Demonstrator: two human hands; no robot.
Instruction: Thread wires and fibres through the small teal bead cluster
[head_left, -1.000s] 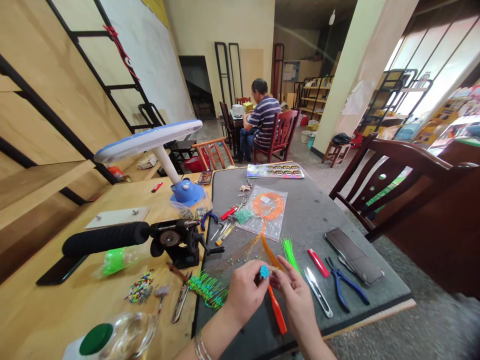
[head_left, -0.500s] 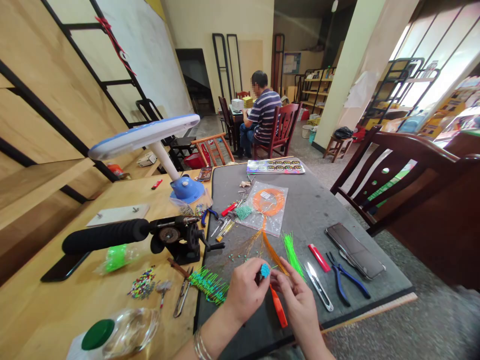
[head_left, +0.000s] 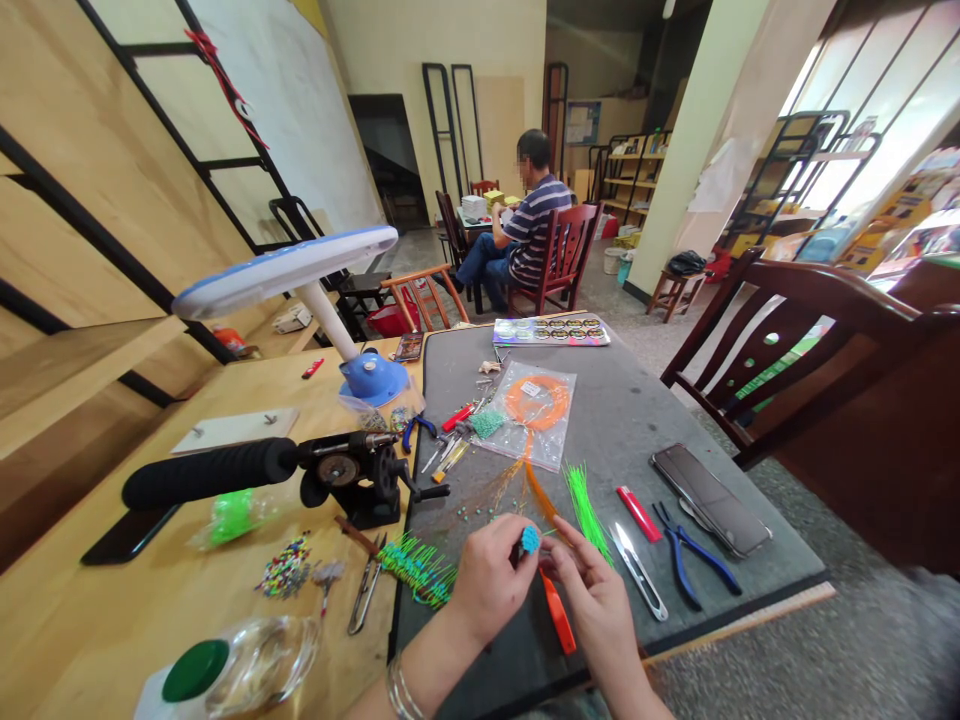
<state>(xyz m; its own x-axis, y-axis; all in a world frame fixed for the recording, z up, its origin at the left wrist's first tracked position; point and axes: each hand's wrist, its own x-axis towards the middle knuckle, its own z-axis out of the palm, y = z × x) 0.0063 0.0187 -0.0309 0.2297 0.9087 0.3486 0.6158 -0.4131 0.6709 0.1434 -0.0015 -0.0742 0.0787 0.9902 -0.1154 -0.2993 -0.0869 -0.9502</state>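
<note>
My left hand (head_left: 491, 572) is closed around a small bundle with a bright blue, knobbly end (head_left: 530, 540) poking out past the thumb. Close beside it, my right hand (head_left: 598, 598) has its thumb and forefinger pinched near that end; a thin greenish strand seems to run there, too fine to make out surely. Under the hands lies an orange-red handled tool (head_left: 557, 615), its upper end hidden. Orange strands (head_left: 541, 492) and loose green strands (head_left: 586, 505) lie just beyond my fingers. Left of my left wrist is a row of green strands with blue bits (head_left: 416, 570).
On the right lie thread snips (head_left: 640, 572), a red lighter (head_left: 639, 515), blue-handled pliers (head_left: 688, 560) and a phone (head_left: 709, 498). A black hand-cranked device (head_left: 356, 480) and blue-based lamp (head_left: 375, 378) stand left. A bag with an orange coil (head_left: 525, 415) lies ahead. Another person (head_left: 540, 225) sits beyond.
My hands stay almost in place, with slight movement of the right fingers. The seated person in the back has leaned back and shifted a leg and the hands.
</note>
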